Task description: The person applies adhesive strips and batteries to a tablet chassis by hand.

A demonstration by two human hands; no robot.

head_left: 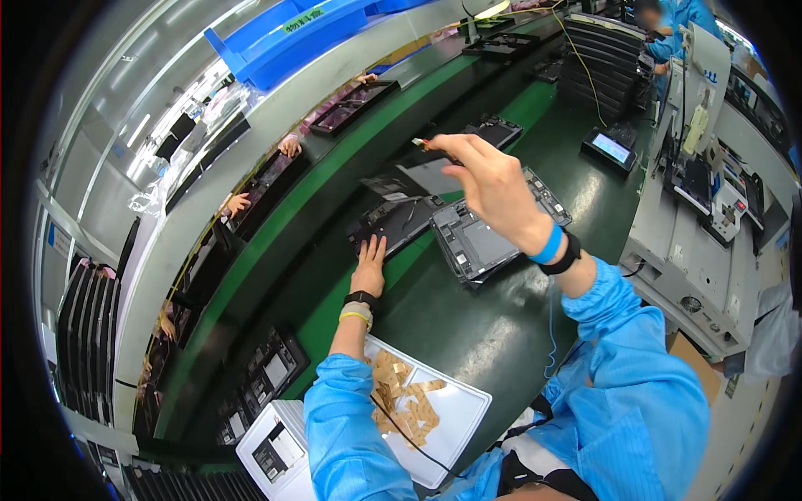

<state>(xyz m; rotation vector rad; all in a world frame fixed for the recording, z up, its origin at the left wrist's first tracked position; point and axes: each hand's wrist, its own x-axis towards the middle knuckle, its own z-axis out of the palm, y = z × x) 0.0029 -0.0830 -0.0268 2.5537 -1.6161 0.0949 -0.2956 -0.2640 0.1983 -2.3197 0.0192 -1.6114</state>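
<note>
My left hand (368, 271) lies with its fingers stretched out on the near edge of a dark, flat open device (397, 230). Above the bench my right hand (493, 179) is raised, thumb and fingers closed toward a small white-tipped piece with red and orange colour (421, 144); it is too small to name. Under that hand sits another opened device with a grey inner panel (478, 242), partly covered by my wrist. A dark thin panel (397, 184) stands tilted behind the first device, and a further opened device (497, 131) lies beyond.
A white tray (468, 401) with brown paper-like pieces (401, 392) is beside my left forearm. Several devices (276, 367) line the left side. A small screen unit (610, 150), stacked black trays (593, 79) and a grey machine (693, 267) stand right. Other people's hands (290, 145) work across the line.
</note>
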